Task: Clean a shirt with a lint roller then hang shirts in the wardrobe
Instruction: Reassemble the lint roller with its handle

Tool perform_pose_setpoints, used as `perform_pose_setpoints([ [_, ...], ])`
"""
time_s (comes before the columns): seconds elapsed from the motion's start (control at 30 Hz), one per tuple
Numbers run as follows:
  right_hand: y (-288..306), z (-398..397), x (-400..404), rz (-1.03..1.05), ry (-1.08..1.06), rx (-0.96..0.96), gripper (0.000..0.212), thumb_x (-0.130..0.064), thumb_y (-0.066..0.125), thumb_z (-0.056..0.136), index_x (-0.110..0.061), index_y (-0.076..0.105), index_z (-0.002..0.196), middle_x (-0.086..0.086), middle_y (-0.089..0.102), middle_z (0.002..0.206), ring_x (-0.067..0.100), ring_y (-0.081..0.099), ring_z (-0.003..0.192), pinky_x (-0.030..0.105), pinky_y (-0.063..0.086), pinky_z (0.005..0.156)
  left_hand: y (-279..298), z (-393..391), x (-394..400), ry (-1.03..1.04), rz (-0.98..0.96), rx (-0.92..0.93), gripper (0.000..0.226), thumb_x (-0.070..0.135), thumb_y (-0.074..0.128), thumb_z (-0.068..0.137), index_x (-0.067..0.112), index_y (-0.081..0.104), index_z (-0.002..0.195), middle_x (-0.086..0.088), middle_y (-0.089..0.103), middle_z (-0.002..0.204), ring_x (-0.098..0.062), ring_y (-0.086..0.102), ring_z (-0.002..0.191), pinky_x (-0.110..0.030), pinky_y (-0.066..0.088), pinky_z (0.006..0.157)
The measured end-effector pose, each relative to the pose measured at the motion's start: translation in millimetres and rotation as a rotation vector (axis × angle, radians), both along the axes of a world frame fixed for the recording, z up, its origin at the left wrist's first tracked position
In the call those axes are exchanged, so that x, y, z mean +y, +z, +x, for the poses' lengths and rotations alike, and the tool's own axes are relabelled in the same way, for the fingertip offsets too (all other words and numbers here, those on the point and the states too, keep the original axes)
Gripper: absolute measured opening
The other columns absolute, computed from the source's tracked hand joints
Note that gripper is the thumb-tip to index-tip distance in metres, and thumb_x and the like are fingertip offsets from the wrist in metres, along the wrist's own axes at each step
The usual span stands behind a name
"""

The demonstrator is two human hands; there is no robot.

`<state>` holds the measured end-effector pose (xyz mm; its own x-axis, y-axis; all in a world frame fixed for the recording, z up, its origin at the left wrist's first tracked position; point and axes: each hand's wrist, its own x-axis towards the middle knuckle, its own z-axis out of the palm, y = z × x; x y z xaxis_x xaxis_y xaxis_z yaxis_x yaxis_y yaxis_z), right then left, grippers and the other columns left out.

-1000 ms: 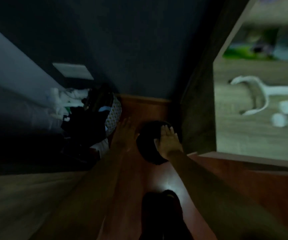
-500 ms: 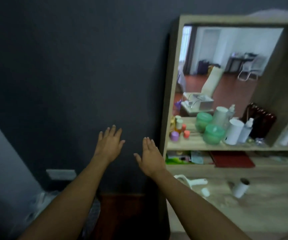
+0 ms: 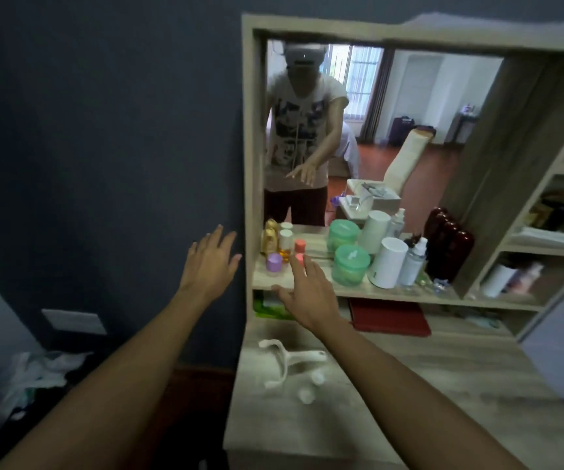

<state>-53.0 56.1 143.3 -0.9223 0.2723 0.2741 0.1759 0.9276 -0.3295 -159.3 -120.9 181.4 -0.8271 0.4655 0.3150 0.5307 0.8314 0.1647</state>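
Above the wooden surface (image 3: 392, 385), both the left hand (image 3: 211, 262) and right hand (image 3: 307, 293) are hovering with fingers spread and empty, seemingly reaching toward the white lint roller (image 3: 287, 359) lying below them.

Matt wood-grain dresser (image 3: 426, 385); white, seemingly plastic lint roller frame (image 3: 287, 359).

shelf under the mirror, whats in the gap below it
Below the shelf lie a red flat case and, at the left end, something green. The right hand covers the stretch between them, so what lies there cannot be seen.
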Motion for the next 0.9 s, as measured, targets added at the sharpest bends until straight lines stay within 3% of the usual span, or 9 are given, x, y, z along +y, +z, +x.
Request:
perform_pose_setpoints([
  [0.17,-30.0,39.4,80.3,-0.044,0.015,-0.119,0.073,-0.055,0.052,0.089,-0.021,0.028,0.149,0.015,0.028,0.156,0.031,0.028,0.143,0.042,0.03,0.113,-34.4,47.1,49.7,0.058,0.061,-0.046,0.053,0.025,0.053,0.095,0.009,0.041,0.143,-0.02,0.034,0.152,-0.039,0.046,0.129,-0.047,0.04,0.102],
  [0.37,-73.7,77.2,142.4,-0.078,-0.05,-0.274,0.07,-0.048,0.055,0.09,-0.021,0.028,0.149,0.012,0.029,0.155,0.032,0.03,0.14,0.044,0.034,0.108,-82.5,89.0,89.2,0.093,0.018,-0.146,0.051,0.025,0.055,0.092,0.013,0.042,0.14,-0.012,0.039,0.147,-0.037,0.055,0.114,-0.045,0.045,0.094],
  [0.53,-117.0,99.0,166.0,-0.14,-0.069,-0.477,0.075,-0.051,0.063,0.084,-0.03,0.029,0.147,0.013,0.021,0.158,0.036,0.023,0.144,0.05,0.036,0.107,-113.0,101.8,106.0,0.132,-0.039,-0.229,0.054,0.029,0.048,0.096,0.016,0.032,0.147,-0.011,0.027,0.156,-0.033,0.047,0.126,-0.044,0.04,0.101],
  [0.67,-148.9,116.5,170.9,-0.209,-0.074,-0.589,0.071,-0.04,0.065,0.084,-0.031,0.031,0.146,0.012,0.016,0.158,0.034,0.02,0.144,0.048,0.036,0.106,-131.8,109.0,111.9,0.137,-0.027,-0.246,0.049,0.029,0.047,0.098,0.014,0.038,0.144,-0.013,0.032,0.154,-0.035,0.049,0.124,-0.044,0.041,0.1],
  [0.73,-158.2,118.9,171.0,-0.249,-0.066,-0.58,0.059,-0.025,0.064,0.085,-0.025,0.04,0.139,0.014,0.026,0.152,0.033,0.034,0.134,0.044,0.043,0.099,-140.7,112.3,114.1,0.144,-0.021,-0.269,0.049,0.028,0.047,0.097,0.014,0.039,0.143,-0.011,0.036,0.151,-0.034,0.049,0.123,-0.044,0.042,0.099],
  [0.8,-163.7,117.2,169.9,-0.266,-0.057,-0.507,0.039,-0.012,0.059,0.084,-0.018,0.05,0.122,0.014,0.042,0.134,0.029,0.049,0.112,0.039,0.051,0.087,-150.5,114.5,115.3,0.129,-0.012,-0.299,0.048,0.024,0.047,0.097,0.014,0.04,0.143,-0.012,0.043,0.144,-0.033,0.049,0.121,-0.043,0.043,0.098],
  [0.9,-166.0,112.4,167.0,-0.267,-0.045,-0.425,0.024,-0.009,0.057,0.086,-0.013,0.053,0.11,0.013,0.049,0.119,0.025,0.053,0.094,0.033,0.048,0.076,-168.5,114.9,115.5,0.081,-0.008,-0.374,0.042,0.022,0.047,0.097,0.012,0.045,0.138,-0.014,0.051,0.129,-0.03,0.048,0.119,-0.04,0.044,0.096],
])
